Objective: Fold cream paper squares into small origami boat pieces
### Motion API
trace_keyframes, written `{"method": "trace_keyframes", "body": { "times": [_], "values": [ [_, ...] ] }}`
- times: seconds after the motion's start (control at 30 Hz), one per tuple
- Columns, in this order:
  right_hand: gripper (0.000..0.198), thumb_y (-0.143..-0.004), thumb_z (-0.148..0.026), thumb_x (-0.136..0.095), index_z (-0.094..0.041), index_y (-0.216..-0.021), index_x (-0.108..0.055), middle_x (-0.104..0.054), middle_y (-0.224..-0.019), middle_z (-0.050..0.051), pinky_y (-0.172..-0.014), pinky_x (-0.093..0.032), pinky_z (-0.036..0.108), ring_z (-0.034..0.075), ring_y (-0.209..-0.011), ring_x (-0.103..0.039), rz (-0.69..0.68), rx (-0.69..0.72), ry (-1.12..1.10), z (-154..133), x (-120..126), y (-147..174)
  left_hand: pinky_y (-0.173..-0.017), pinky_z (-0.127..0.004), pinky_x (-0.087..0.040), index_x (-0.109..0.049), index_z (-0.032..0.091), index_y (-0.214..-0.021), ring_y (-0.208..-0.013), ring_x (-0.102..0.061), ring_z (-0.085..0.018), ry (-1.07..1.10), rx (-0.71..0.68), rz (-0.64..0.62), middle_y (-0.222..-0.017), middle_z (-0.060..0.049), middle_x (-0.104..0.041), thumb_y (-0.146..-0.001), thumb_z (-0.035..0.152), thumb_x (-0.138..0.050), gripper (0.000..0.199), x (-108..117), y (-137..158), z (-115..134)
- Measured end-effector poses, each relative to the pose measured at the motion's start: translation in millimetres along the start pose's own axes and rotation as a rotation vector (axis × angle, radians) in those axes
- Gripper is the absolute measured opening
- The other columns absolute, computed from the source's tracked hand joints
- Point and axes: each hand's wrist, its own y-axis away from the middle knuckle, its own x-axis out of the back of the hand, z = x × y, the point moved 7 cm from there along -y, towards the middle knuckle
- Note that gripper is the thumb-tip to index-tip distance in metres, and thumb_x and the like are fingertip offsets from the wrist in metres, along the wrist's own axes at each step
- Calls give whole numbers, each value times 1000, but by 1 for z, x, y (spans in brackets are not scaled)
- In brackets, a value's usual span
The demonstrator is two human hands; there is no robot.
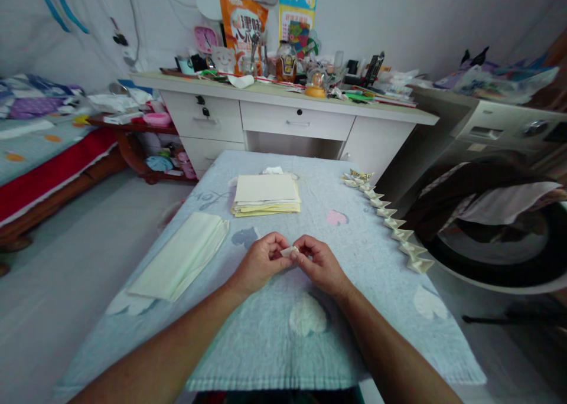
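Observation:
A small folded piece of cream paper [289, 251] is pinched between my two hands above the middle of the cloth-covered table [266, 345]. My left hand [261, 259] grips its left side with thumb and fingers. On its other side, my right hand [319, 263] has thumb and fingertips closed on it; they partly hide the paper. Beyond my hands lies a stack of cream and yellow paper sheets [266, 189]. To the left rests a bundle of long pale paper sheets [179, 256]. Along the right side runs a row of folded paper pieces [402, 235].
A white desk [283, 106] crowded with a jar, an orange bag and a pink clock stands behind the table. On the right is a washing machine [496, 156] with its door open and cloth hanging out. A bed [48, 156] and a low wooden shelf [133, 126] are at left.

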Motion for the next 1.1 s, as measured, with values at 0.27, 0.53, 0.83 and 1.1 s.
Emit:
{"method": "trace_keyframes", "body": {
  "times": [0.27, 0.53, 0.83, 1.1],
  "values": [
    [26, -85, -42, -59, -17, -79, -59, -56, -67, -1, -61, -39, 23, 11, -62, -49, 44, -7, -6, 2, 4, 0, -63, -21, -42, -51, 16, -80, -66, -57, -10, 44, -12, -18, -74, 3, -59, -69, 28, -76, 30, -2, 0, -1],
    [26, -85, -43, -60, -18, -77, -58, -54, -66, -1, -60, -38, 23, 11, -62, -47, 55, 4, 11, 2, 6, 1, -65, -21, -43, -53, 16, -82, -69, -57, -11, 66, -40, -44, -76, 2, -58, -73, 29, -73, 25, -3, 0, 1],
    [30, -84, -47, -60, -17, -78, -58, -54, -65, -2, -59, -38, 22, 10, -60, -46, -2, -55, -67, 3, -1, 0, -60, -20, -43, -51, 18, -88, -63, -58, -9, 38, -10, -15, -70, 4, -60, -71, 28, -76, 32, -1, 0, 2],
    [31, -84, -47, -61, -17, -73, -57, -52, -64, -2, -57, -37, 22, 10, -58, -45, -2, -55, -48, 7, 1, 0, -58, -20, -40, -51, 18, -91, -60, -58, -10, 3, 3, -31, -68, 5, -60, -71, 27, -74, 32, -1, 1, -3]
  ]
}}
